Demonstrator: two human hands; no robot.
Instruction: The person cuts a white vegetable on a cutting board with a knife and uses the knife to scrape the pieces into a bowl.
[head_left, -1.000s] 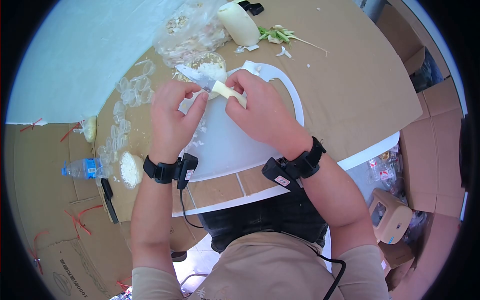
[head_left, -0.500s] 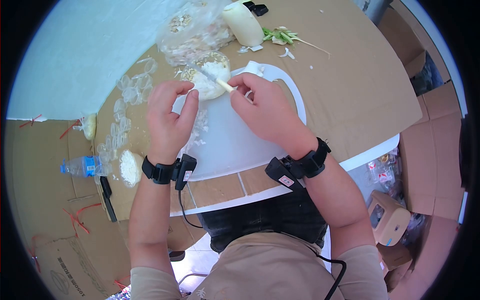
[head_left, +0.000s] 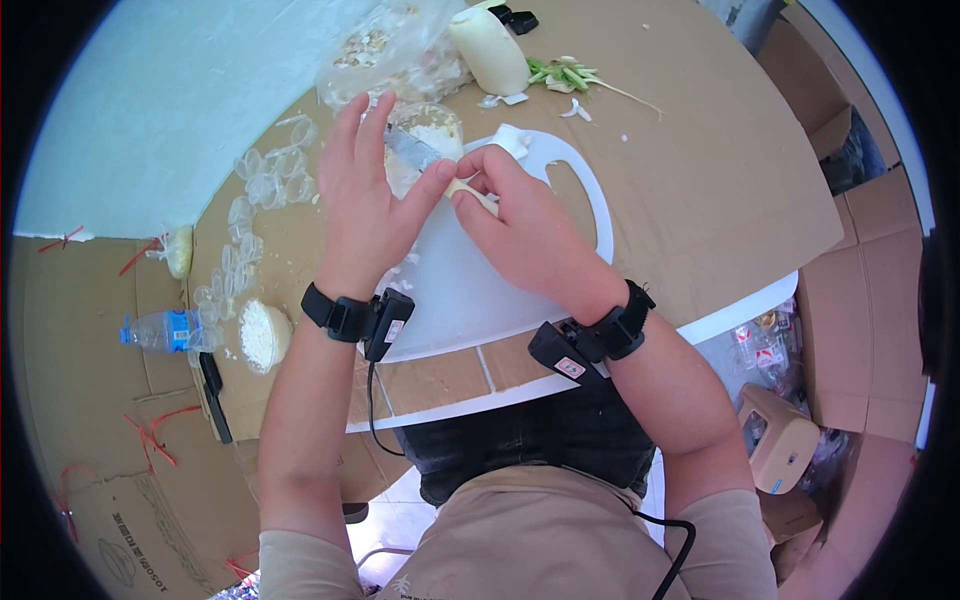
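Observation:
My right hand [head_left: 525, 215] is closed round the pale handle of a knife [head_left: 415, 150], whose blade points up and left. My left hand [head_left: 372, 190] has its fingers stretched out beside the blade, with the thumb tip at the base of the blade. Under both hands lies a white cutting board [head_left: 470, 290] with small white bits on its left part. A clear bowl [head_left: 440, 125] of chopped white pieces stands just beyond, partly hidden by my left hand and the knife. A white chunk [head_left: 510, 140] rests at the board's far edge.
Beyond the bowl are a plastic bag of scraps [head_left: 400, 60], a large white radish [head_left: 490, 50] and green stems [head_left: 565, 73]. To the left are clear plastic cups [head_left: 270, 180], a bowl of white bits [head_left: 262, 337], a bottle [head_left: 165, 332] and a black-handled tool [head_left: 213, 395].
My left hand has moved up and right toward the knife, and its fingers have straightened. In my right hand the knife is turned slightly, with more of its blade face showing.

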